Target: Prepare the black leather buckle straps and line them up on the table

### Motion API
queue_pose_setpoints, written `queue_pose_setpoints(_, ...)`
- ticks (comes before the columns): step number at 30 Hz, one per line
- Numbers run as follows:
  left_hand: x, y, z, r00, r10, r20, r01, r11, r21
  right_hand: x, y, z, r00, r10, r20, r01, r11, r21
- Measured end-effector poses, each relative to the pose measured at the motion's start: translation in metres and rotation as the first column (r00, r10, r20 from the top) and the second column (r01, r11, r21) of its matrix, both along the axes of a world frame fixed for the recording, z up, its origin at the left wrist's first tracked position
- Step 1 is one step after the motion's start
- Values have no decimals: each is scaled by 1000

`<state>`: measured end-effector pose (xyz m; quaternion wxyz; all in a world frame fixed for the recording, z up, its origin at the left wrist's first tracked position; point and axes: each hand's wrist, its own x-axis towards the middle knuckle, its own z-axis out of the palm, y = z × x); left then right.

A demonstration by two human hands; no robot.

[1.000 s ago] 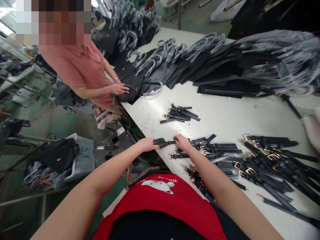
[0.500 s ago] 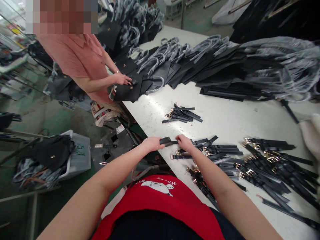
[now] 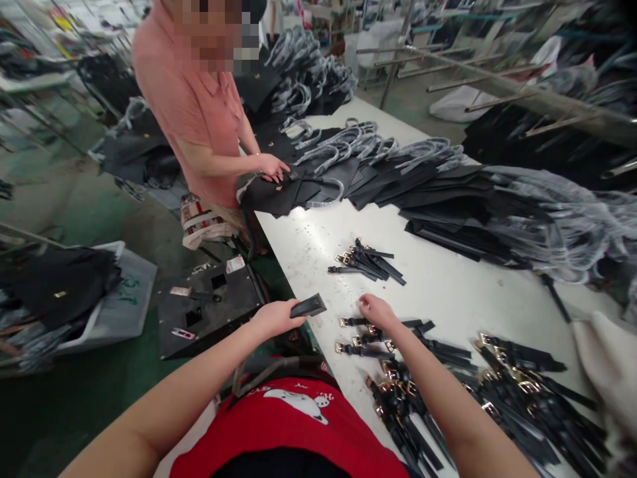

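Note:
My left hand is closed round one end of a short black leather strap. The strap's wider free end sticks out to the right over the table edge. My right hand hovers above the table with its fingers curled in, and nothing shows between them. Right below it lies a black buckle strap, beside several more with gold buckles. A small pile of buckle straps lies beyond my hands. More buckle straps are heaped on the right, partly behind my right forearm.
Across the white table, a co-worker in a pink shirt handles black leather panels. Plastic-wrapped handles and panels line the far side. At left stand a black box and a grey crate.
My hands have come apart: the strap once stretched between them is now only in my left hand, which moved left. The view has shifted, and the co-worker's hand has moved on the panels.

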<state>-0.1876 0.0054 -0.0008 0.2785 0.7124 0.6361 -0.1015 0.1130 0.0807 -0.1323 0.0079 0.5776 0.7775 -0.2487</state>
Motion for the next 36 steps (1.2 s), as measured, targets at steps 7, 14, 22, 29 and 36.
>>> queue_pose_setpoints(7, -17, -9, 0, 996, 66, 56, -66, 998, 9, -31, 86, 13, 964, -215, 158, 187, 967, 175)
queue_pose_setpoints(14, -36, -19, 0, 992, 112, 55, -111, 993, -28, -37, 108, 4, 958, -171, 228, 131, 975, 179)
queue_pose_setpoints(22, -18, -6, -4, 999, 4, 39, -3, 1000, -20, -37, 38, -4, 998, 58, 11, -59, 991, 119)
queue_pose_setpoints(29, 28, 23, -1, 987, -145, -75, 141, 988, -61, -40, 14, -27, 985, -5, -172, 18, 997, 71)
queue_pose_setpoints(36, 77, 76, -11, 966, -208, -156, 199, 978, -69, -26, 25, -31, 965, -2, -262, 15, 999, 49)
